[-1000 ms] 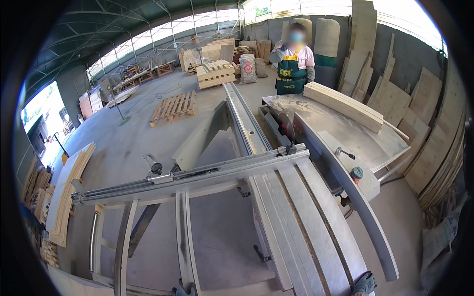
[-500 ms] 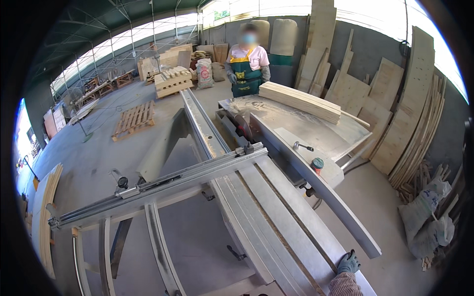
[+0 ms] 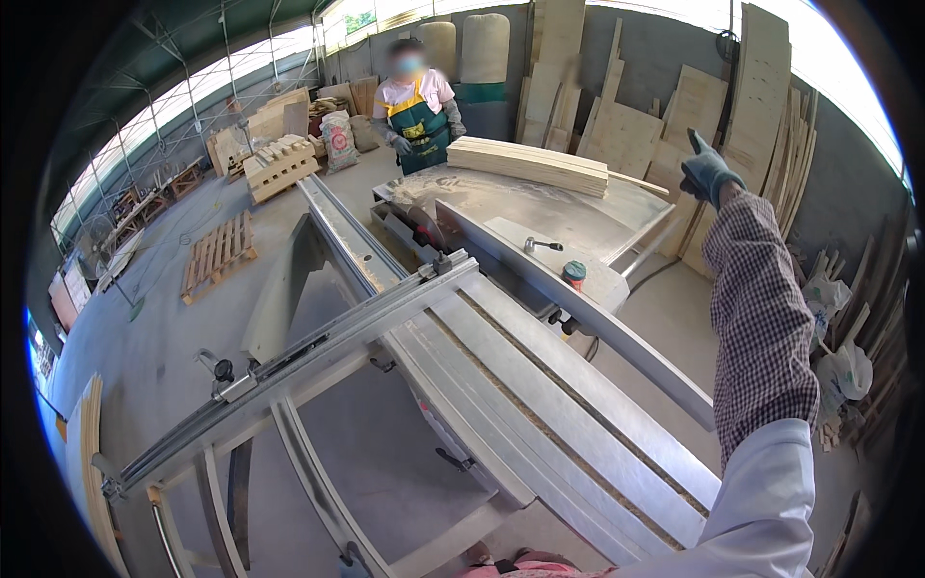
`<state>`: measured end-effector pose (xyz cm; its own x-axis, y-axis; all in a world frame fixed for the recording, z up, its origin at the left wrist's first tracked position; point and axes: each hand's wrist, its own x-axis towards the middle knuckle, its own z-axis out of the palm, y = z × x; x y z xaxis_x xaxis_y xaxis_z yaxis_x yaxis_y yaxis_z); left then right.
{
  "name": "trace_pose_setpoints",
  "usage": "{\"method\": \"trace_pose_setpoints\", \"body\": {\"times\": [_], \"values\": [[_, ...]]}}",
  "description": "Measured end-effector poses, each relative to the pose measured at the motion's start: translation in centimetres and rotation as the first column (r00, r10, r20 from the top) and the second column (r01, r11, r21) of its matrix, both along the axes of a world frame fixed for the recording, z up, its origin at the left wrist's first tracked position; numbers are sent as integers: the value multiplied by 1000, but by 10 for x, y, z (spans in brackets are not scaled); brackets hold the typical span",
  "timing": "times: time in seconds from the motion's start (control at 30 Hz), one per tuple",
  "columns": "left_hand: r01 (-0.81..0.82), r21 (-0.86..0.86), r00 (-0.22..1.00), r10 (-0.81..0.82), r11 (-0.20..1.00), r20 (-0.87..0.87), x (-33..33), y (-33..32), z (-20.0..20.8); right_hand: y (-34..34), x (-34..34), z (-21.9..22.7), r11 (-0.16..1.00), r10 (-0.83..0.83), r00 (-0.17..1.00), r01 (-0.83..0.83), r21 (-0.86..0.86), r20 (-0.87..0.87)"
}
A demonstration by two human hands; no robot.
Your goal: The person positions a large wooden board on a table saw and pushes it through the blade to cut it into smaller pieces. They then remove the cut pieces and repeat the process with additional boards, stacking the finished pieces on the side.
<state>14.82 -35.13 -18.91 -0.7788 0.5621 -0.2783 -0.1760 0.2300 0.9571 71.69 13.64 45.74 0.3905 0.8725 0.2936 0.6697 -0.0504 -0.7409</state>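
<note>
My right hand (image 3: 713, 175), in a grey-green glove, is raised at the upper right with its index finger stretched out and the other fingers curled. It holds nothing and touches nothing. A checkered sleeve covers my outstretched forearm. Below and left of it lies the grooved metal sliding table (image 3: 554, 409) of a table saw. A long metal fence (image 3: 617, 332) runs beside that table, and the saw blade (image 3: 424, 223) stands near the fence's far end. My left hand is out of view.
A co-worker (image 3: 416, 116) in a green apron stands behind the saw. Stacked wood strips (image 3: 528, 164) lie on the saw's far table. Large boards (image 3: 756, 96) lean along the wall. A wooden pallet (image 3: 217, 255) lies on the floor at left. An open metal frame (image 3: 313, 482) extends near left.
My right hand has left the near end of the sliding table and risen to the upper right, index finger extended. The view has turned right, so the scene sits further left.
</note>
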Motion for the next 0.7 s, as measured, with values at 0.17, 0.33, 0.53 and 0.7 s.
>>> {"method": "trace_pose_setpoints", "body": {"times": [0.17, 0.33, 0.53, 0.7], "values": [[0, -270, 982, -51, 963, -182, 66, 34, 102, -22, 19, 28, 999, -23, 998, 22, 24, 58], [-49, -334, 933, -76, 941, -352, 39, 24, 111, -69, -3, -46, 954, 300, 951, -297, 49, -71], [-91, -391, 915, -78, 916, -396, 45, 31, 115, -213, 57, -229, 798, 464, 796, -185, -573, 389], [-93, -470, 912, -114, 877, -393, 86, 43, 176, -338, 144, -355, 576, 371, 848, 109, -810, 378]]}}
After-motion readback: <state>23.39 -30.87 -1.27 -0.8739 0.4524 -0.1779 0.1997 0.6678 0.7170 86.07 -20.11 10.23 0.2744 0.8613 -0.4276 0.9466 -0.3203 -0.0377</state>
